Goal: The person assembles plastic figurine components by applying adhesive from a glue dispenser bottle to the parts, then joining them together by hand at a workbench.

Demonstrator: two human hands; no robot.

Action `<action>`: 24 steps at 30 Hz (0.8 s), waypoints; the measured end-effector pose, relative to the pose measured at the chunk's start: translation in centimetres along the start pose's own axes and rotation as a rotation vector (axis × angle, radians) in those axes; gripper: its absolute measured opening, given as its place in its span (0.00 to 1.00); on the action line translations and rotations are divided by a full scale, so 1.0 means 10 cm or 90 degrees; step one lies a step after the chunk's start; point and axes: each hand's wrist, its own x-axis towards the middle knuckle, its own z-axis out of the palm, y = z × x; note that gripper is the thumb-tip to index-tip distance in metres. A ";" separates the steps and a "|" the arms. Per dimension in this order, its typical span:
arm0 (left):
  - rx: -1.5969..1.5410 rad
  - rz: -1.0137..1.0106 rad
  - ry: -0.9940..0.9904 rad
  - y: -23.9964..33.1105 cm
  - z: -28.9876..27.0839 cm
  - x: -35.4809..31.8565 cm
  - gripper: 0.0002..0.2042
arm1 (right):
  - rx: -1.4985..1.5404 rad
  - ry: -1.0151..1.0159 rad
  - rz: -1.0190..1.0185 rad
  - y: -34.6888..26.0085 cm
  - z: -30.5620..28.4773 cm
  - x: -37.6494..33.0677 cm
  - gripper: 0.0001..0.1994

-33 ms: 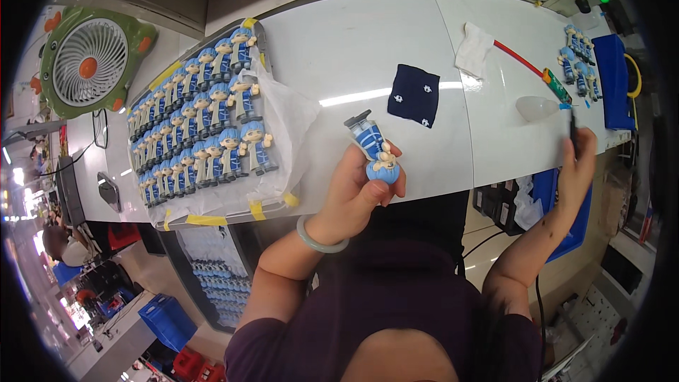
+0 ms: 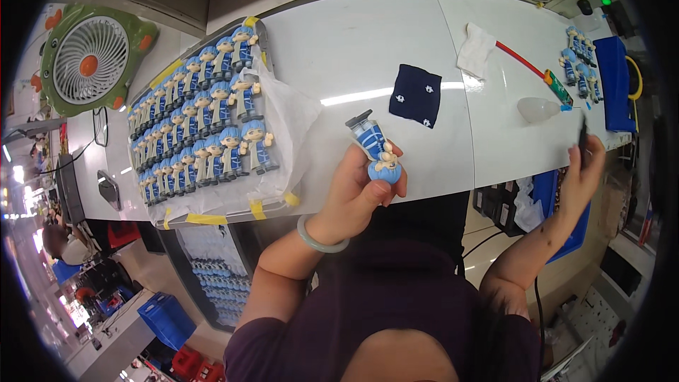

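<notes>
My left hand (image 2: 353,194) is closed around a small figurine (image 2: 377,143) with blue hair and a blue-and-white outfit. Its head points toward me and its dark feet and base point away. At the right, my right hand (image 2: 581,173) grips a slim black pen-like tool (image 2: 583,136), its tip pointing away from me. A squeeze bottle (image 2: 539,110) with a blue tip lies just left of that tool. Between the hands and farther back lies a dark navy cloth (image 2: 416,95) with small white motifs.
A large tray lined with white sheeting (image 2: 286,163) holds several rows of similar figurines at left. More figurines (image 2: 580,64) stand far right by a blue bin (image 2: 614,85). A white cloth (image 2: 475,51), red-and-green stick tool (image 2: 557,87) and green fan (image 2: 92,67) are also around.
My right hand has drawn back slightly toward me and to the right with the black tool, away from the bottle's tip. The left hand and figurine look unchanged.
</notes>
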 end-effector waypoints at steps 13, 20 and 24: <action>-0.033 0.009 -0.024 -0.06 -0.04 -0.04 0.23 | 0.091 -0.417 -0.458 -1.44 0.87 -0.48 0.12; -0.072 0.039 -0.030 -0.04 -0.01 -0.05 0.23 | -0.026 -0.410 -0.469 -1.49 0.96 -0.49 0.11; -0.007 -0.014 0.072 0.00 0.07 -0.03 0.30 | -0.037 -0.408 -0.448 -1.48 0.98 -0.53 0.11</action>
